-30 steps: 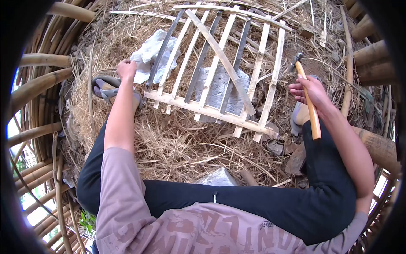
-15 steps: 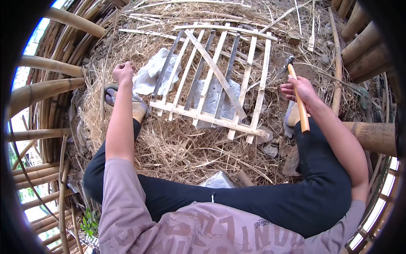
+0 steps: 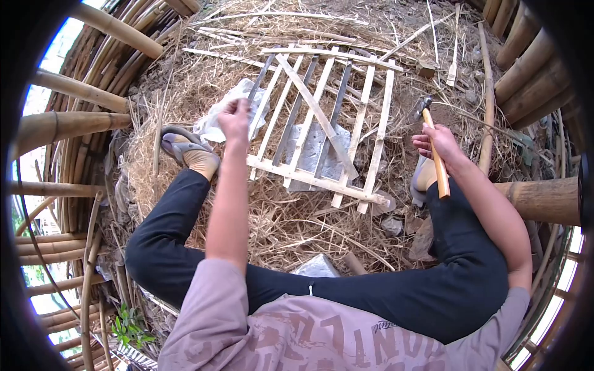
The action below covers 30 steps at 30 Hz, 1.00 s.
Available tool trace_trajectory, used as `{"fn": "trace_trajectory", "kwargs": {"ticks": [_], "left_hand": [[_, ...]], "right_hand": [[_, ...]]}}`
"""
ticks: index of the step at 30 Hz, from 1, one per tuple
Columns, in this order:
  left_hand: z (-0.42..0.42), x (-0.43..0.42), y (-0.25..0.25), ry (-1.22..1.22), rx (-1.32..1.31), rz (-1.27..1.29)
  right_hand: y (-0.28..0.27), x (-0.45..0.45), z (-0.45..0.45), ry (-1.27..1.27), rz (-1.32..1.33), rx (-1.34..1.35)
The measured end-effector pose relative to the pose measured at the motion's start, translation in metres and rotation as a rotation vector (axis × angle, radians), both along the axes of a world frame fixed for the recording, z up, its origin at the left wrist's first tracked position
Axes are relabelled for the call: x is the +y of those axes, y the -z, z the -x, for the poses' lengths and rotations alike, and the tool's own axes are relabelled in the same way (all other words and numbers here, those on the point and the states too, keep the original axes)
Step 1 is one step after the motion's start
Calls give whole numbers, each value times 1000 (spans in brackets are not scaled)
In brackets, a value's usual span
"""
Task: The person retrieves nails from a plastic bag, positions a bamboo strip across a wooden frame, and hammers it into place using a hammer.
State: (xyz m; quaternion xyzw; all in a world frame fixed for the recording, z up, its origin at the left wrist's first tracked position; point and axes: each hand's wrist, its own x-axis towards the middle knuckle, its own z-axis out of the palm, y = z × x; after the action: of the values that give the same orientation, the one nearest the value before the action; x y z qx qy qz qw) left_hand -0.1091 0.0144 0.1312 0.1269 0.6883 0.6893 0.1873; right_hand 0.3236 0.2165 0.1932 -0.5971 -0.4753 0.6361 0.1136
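A slatted bamboo frame (image 3: 317, 180) of pale and dark strips lies before me, one strip slanting across it. My left hand (image 3: 235, 120) is closed, fingertips pinched together, above the frame's left side and a white plastic bag (image 3: 213, 120). Whatever it may hold is too small to make out. My right hand (image 3: 442, 145) is wrapped around the wooden handle of a hammer (image 3: 440, 170). The hammer's metal head points away from me, to the right of the frame, and its handle end is over my right leg.
A flat stone slab (image 3: 337, 157) lies under the frame, and another grey block (image 3: 315, 266) sits close to my legs. Straw and bamboo slivers cover the ground. Bamboo poles (image 3: 80, 89) jut in from the left, and a thick pole (image 3: 541, 201) crosses at right.
My left hand has moved right, from beside the plastic bag to over the frame's left edge, still closed. The right hand keeps the hammer in nearly the same place. The view has shifted slightly.
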Motion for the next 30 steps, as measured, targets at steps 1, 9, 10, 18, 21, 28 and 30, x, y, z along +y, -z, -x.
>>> {"fn": "trace_trajectory", "kwargs": {"ticks": [1, 9, 10, 18, 21, 28, 30], "left_hand": [[-25, 0, 1, 41, 30, 54], [-146, -7, 33, 267, -270, 34], [-151, -8, 34, 282, -282, 43], [-159, -16, 44, 325, -285, 208], [-166, -11, 45, 366, -292, 140], [-183, 9, 44, 428, -210, -3], [-188, 14, 45, 479, -197, -22]], "right_hand": [[2, 1, -2, -9, 2, -11], [2, 1, 0, 11, 16, -23], [2, 0, 2, -3, 7, -24], [-4, -9, 20, -62, 25, -18], [-2, -11, 20, -65, 38, -10], [4, -7, 12, 10, 49, -58], [8, -3, 5, 1, 46, -90]]}}
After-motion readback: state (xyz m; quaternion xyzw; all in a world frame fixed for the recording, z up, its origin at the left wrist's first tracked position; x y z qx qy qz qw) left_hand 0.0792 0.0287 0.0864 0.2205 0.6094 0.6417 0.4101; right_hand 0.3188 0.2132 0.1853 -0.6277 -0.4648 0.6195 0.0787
